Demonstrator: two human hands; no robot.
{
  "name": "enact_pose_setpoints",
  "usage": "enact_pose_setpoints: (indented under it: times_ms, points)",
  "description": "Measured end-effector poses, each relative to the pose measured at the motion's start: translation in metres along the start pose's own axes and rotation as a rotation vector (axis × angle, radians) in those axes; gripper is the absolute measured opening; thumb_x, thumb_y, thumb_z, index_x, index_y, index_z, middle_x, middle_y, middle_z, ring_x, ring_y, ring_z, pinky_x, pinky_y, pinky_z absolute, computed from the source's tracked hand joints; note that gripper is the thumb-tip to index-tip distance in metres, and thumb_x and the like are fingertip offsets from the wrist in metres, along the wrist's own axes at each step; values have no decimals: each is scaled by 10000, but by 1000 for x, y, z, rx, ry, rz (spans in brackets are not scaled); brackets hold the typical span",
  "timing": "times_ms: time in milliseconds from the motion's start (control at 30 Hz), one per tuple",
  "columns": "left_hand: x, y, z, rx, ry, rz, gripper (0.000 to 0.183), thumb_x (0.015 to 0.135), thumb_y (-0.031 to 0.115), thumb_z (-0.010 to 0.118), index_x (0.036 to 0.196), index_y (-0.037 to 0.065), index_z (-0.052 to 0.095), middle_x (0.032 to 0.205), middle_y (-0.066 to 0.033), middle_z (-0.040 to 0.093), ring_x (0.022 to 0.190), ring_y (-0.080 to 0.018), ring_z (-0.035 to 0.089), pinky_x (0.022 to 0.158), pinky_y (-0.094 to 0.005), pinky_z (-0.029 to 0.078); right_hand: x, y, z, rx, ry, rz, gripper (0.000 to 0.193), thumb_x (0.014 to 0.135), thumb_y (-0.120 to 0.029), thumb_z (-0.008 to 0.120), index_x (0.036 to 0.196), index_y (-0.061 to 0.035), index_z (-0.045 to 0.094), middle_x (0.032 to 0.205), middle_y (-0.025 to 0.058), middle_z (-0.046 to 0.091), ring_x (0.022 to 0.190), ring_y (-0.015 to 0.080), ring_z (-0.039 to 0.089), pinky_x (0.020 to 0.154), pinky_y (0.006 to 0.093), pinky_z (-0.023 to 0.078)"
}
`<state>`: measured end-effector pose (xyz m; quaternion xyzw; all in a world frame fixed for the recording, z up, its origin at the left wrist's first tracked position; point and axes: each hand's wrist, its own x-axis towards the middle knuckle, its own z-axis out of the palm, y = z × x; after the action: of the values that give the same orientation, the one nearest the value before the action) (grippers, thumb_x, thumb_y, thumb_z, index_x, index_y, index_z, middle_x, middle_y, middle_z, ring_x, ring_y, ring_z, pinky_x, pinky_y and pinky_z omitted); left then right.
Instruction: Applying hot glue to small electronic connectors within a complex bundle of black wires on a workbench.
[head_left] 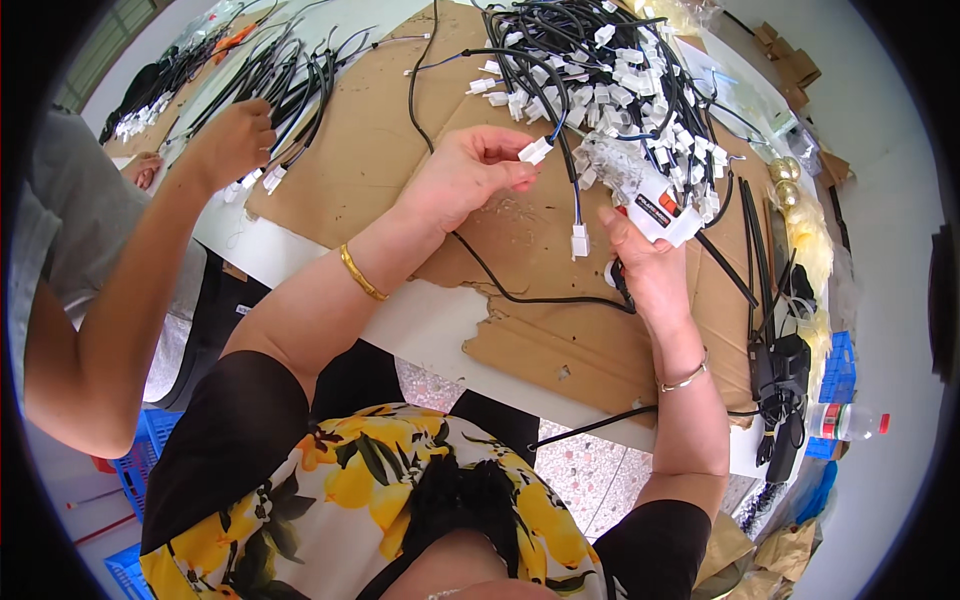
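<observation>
Fingertips of my left hand (455, 180) pinch a small white plug connector (536, 151) on the end of a black cable. Closed around a white corded glue gun (652, 206) with a dark label is my right hand (648, 268); the gun's front end looks coated in clear, stringy stuff and points up and left, apart from the held connector. Between both hands another white connector (580, 240) hangs from a black cable over the brown cardboard (560, 350). Just beyond them lies a big heap of black cables (560, 70) with white connectors.
On the left, a co-worker's hand (235, 145) is at a second bunch of black cables (310, 85). A black cord (515, 297) loops across the cardboard. Black adapters (780, 370), a plastic bottle (848, 421) and a blue crate (838, 360) are at the right edge.
</observation>
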<state>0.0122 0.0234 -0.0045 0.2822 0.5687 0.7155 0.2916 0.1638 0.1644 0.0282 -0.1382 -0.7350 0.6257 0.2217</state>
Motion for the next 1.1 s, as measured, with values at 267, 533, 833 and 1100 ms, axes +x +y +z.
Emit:
enact_pose_setpoints:
  times_ms: [267, 533, 833, 1100]
  points:
    - [-2, 4, 5, 45, 82, 120, 254, 740, -28, 597, 990, -20, 556, 871, -55, 594, 762, -106, 550, 695, -227, 458, 0, 1, 1, -9, -20, -12, 145, 728, -146, 644, 778, -64, 536, 630, -34, 510, 537, 47, 451, 480, 195, 359]
    - [0, 3, 5, 122, 124, 148, 251, 734, -53, 589, 979, -5, 565, 874, -32, 594, 777, -83, 542, 723, -209, 445, 1, 1, 1, -51, -35, 1, 149, 733, -157, 649, 748, -58, 539, 614, -31, 510, 524, 46, 448, 475, 198, 360]
    - [0, 5, 5, 41, 120, 122, 237, 768, -27, 563, 1004, -14, 559, 881, -46, 603, 755, -97, 550, 695, -222, 454, 2, 3, 2, -70, -50, 33, 181, 740, -176, 655, 774, -39, 541, 617, -32, 503, 527, 43, 434, 469, 201, 339]
    - [1, 3, 6, 28, 87, 113, 229, 788, -15, 546, 1017, -17, 558, 889, -65, 613, 740, -107, 558, 685, -229, 462, 1, -3, 3, -77, -45, 22, 194, 740, -188, 656, 760, -39, 535, 607, -33, 496, 519, 46, 431, 467, 201, 339]
